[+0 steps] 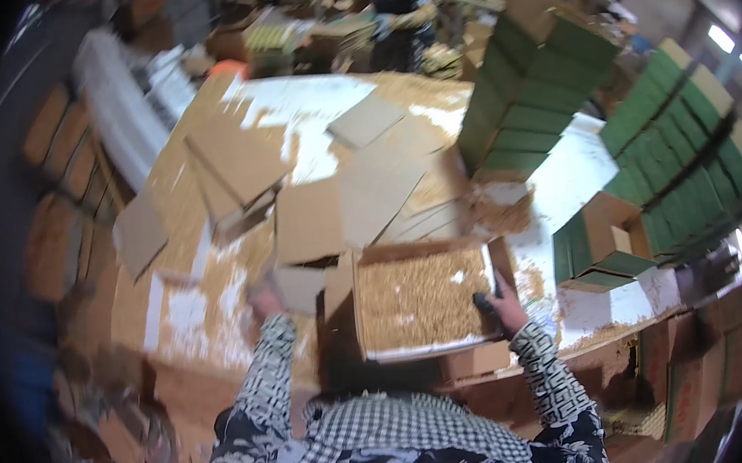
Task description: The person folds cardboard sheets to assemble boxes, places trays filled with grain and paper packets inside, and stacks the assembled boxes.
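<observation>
In front of me an open cardboard box (361, 308) holds a level, light-brown layer, perhaps shavings or small sticks, with a few white flecks. At the box's right side is my right hand (510, 309), its fingers closed round a small black object (483, 302) whose kind I cannot make out. My left hand (263, 299) is left of the box, over the table beside a grey-brown cardboard sheet (301, 287). Motion smears its fingers, so whether it holds anything does not show.
Cardboard sheets (375, 177) and brown scraps cover much of the white table (314, 103). Tall stacks of green boxes (519, 101) stand at the right, beside an open green box (600, 241). Beyond the table a person (404, 14) stands near piled goods.
</observation>
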`<state>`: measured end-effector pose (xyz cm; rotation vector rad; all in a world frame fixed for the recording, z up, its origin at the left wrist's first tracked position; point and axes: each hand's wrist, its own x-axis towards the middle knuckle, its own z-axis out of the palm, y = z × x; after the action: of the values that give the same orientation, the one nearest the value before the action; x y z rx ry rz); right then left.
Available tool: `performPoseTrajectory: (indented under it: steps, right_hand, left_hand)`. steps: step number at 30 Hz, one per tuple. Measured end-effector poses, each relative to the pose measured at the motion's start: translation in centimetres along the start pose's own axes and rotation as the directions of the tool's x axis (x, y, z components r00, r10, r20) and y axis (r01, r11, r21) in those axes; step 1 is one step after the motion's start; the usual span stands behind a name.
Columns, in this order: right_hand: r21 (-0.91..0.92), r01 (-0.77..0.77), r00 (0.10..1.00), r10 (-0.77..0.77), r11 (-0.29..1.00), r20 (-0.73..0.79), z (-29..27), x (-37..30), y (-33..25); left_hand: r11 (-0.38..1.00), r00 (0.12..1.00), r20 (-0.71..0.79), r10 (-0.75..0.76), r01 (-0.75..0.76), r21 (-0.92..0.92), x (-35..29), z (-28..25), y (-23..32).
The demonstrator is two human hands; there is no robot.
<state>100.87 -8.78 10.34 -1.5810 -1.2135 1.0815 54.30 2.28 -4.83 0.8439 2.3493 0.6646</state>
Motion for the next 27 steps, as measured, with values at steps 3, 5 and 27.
performPoseTrajectory:
  steps: [3, 5, 27]
  right_hand:
    - [-0.42, -0.054, 0.998, 0.034, 0.906, -0.057, 0.2, -1.3, -3.2]
    - [-0.513, 0.003, 0.998, -0.037, 0.858, -0.056, 1.5, -2.3, -5.1]
    - [-0.533, -0.103, 0.978, -0.012, 0.84, -0.209, -20.8, -3.5, 16.8]
  left_hand:
    - [0.588, 0.956, 0.171, -0.24, 0.283, -0.757, 2.1, 2.6, -1.7]
    - [0.29, 0.935, 0.336, -0.113, 0.355, -0.889, 3.0, 4.6, -3.0]
    - [0.677, 0.773, -0.432, 0.465, -0.625, -0.39, -13.2, -13.1, 5.0]
